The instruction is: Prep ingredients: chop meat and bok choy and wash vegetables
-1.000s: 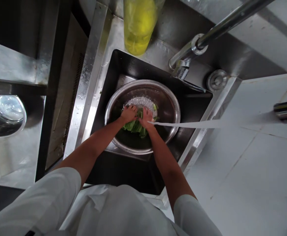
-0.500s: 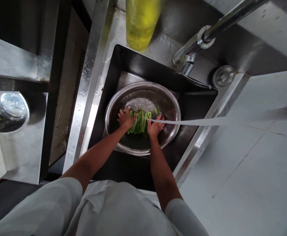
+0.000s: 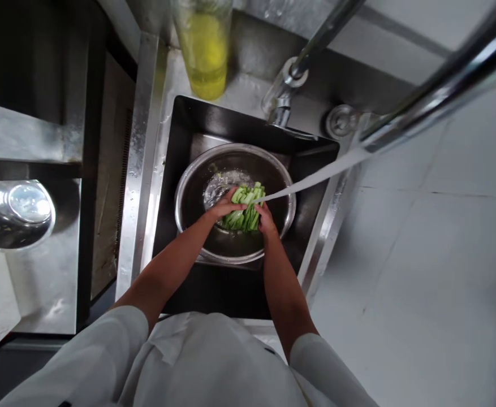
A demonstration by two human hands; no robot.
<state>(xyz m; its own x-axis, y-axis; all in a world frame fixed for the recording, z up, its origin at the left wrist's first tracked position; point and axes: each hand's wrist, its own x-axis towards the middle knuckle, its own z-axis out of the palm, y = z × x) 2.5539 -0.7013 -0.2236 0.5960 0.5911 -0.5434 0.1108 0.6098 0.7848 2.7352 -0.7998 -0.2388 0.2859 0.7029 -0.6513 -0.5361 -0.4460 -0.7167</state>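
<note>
A bundle of cut green vegetable pieces [image 3: 244, 212] is gripped between my two hands over a round metal basin [image 3: 182, 186]. My left hand [image 3: 224, 207] holds its left side, the thumb lying across the pieces. On the right side my right hand [image 3: 265, 218] presses against it, partly hidden by the bundle. A stream of water [image 3: 315, 177] runs from the spout [image 3: 369, 138] at the right onto the vegetables. Water in the basin is rippled and bubbly left of the bundle.
The basin stands in a dark sink [image 3: 190, 116]. Behind it are a container of yellow liquid [image 3: 207, 62], a faucet base [image 3: 279, 107] and a round drain fitting [image 3: 341, 121]. A shiny metal bowl [image 3: 1, 223] sits at the left.
My hands, spread in the basin before, have closed around the vegetables and lifted them together. The view has shifted, and the spout now shows at the upper right.
</note>
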